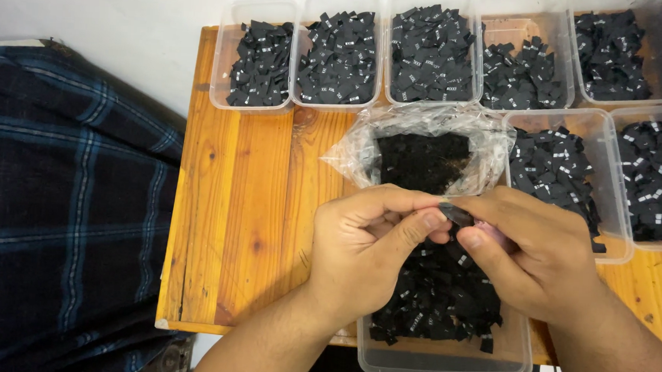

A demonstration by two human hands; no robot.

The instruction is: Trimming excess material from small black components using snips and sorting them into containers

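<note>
A small black fabric label (456, 214) is pinched between both hands, right where their fingertips meet. The left hand (366, 244) grasps it from the left, thumb and forefinger closed on its near end; the right hand (539, 253) grasps the other end, its fingers curled over the top so most of the label is hidden. Only a dark, slightly folded corner shows between the two thumbs.

Both hands hover above a clear plastic tub (442, 362) at the near edge of the wooden surface (247, 204); the tub holds a loose heap of similar black labels (435, 297) with small white markings, directly beneath the held one. Just beyond the hands sits an open clear plastic bag (363, 146), filled with a tight stack of black labels.

Farther back, a row of clear tubs (228, 52) lines the far edge of the surface, each with black labels inside, and two more tubs (615, 246) stand to the right of the bag. A dark blue plaid cloth (66, 195) lies to the left of the surface.
</note>
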